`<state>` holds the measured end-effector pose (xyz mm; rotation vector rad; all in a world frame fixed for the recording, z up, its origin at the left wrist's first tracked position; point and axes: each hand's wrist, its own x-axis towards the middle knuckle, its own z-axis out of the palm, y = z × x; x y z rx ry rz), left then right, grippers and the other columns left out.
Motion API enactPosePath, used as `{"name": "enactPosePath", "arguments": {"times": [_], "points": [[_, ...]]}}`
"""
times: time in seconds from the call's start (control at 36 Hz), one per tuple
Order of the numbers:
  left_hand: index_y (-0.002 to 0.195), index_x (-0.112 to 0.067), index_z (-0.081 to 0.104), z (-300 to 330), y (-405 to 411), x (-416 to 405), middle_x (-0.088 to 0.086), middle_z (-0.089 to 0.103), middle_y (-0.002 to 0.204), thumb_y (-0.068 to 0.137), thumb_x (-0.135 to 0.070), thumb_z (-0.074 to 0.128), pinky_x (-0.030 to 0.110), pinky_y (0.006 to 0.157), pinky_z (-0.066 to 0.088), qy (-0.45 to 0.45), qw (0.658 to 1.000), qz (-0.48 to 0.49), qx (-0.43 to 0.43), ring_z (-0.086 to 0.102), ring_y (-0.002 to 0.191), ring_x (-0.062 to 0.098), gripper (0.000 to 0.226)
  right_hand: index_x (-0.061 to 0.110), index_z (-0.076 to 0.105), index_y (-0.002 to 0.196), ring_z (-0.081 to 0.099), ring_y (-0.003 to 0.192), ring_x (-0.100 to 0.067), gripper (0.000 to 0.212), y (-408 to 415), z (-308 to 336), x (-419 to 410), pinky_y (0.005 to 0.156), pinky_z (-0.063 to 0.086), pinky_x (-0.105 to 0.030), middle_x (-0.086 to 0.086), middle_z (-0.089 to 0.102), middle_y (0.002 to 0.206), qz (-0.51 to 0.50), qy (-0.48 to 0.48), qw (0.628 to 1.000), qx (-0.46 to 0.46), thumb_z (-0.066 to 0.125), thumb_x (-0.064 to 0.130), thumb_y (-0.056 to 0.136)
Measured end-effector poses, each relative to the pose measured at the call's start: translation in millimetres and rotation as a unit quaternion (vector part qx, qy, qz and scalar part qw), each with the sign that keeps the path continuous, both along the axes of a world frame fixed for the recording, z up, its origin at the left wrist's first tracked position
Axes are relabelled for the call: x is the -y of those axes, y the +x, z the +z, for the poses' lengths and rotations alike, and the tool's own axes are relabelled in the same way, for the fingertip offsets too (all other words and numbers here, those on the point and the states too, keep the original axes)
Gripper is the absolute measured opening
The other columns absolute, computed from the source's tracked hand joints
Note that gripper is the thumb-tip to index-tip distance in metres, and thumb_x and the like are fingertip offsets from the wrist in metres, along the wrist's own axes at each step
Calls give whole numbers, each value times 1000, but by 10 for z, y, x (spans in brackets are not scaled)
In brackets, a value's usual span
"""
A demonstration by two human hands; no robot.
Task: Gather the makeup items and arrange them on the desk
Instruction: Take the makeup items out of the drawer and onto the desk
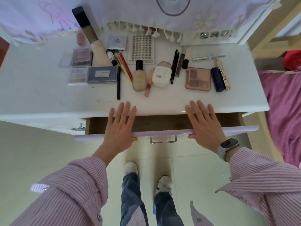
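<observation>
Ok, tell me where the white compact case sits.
Head view: the white compact case lies mid-desk, between the foundation bottle on its left and the black pencils on its right.

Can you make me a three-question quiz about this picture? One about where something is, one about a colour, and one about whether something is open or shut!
1. Where does the beige foundation bottle lie?
A. in the drawer
B. on the desk top
C. on the floor

2. What colour is the drawer front?
A. lilac
B. green
C. black

3. How is the drawer?
A. pushed fully in
B. taken out and set on the floor
C. pulled partly open

Answers:
1 B, it lies on the white desk among the other makeup.
2 A, its edge under both hands is pale lilac.
3 C, its brown inside shows between the left hand and right hand.
</observation>
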<state>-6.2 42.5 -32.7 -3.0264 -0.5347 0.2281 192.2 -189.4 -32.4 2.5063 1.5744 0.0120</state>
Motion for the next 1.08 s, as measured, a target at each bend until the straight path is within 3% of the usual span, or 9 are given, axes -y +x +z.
{"name": "enactPosePath", "arguments": {"times": [0.31,0.44,0.61,0.72,0.92,1.0,1.06,1.08], "points": [[137,-4,33,-30,83,-13,20,47,135,46,-45,89,56,102,34,54,996,13,63,44,123,39,115,4,34,135,43,120,-40,108,15,-66,-66,99,35,-58,-20,50,130,-16,56,998,37,89,36,48],[126,-4,44,-122,153,-21,17,56,119,48,-35,89,53,93,41,72,987,25,138,41,111,31,96,8,43,123,42,106,-31,90,95,-128,-154,89,42,-50,-13,54,113,-16,120,991,53,89,31,48],[110,-6,48,-238,286,-76,8,43,107,63,-17,82,44,83,33,99,969,24,227,41,92,27,58,11,47,109,42,91,-27,77,165,-200,-242,82,31,-41,-9,54,97,-14,167,984,57,89,30,47],[108,-5,49,-259,288,-78,8,43,106,66,-14,79,43,83,32,110,962,19,250,41,91,27,53,11,47,109,41,91,-27,75,180,-201,-239,82,30,-42,-10,55,96,-7,163,984,66,89,31,49],[112,-3,50,-244,336,74,16,56,108,64,-1,72,49,91,37,83,968,87,222,45,99,32,53,6,46,110,45,99,-33,63,13,-166,-306,88,32,-47,-15,59,101,-70,183,979,52,79,7,56],[121,-1,47,-151,334,163,20,55,117,62,4,68,55,97,39,28,980,119,160,44,110,37,63,2,46,115,46,107,-38,63,-119,-109,-333,94,37,-52,-18,58,108,-106,142,984,20,70,4,57],[141,-5,28,18,290,232,21,36,142,69,-6,69,54,109,25,-26,989,136,60,30,132,39,83,0,47,120,51,112,-43,70,-197,43,-340,94,43,-53,-21,59,115,-138,68,987,-40,72,5,55],[148,-9,8,75,255,252,17,14,154,79,-14,64,51,114,13,-51,988,145,11,11,142,35,89,-1,45,127,49,118,-44,75,-229,124,-339,96,42,-54,-23,55,125,-145,37,987,-57,73,8,58]]}}
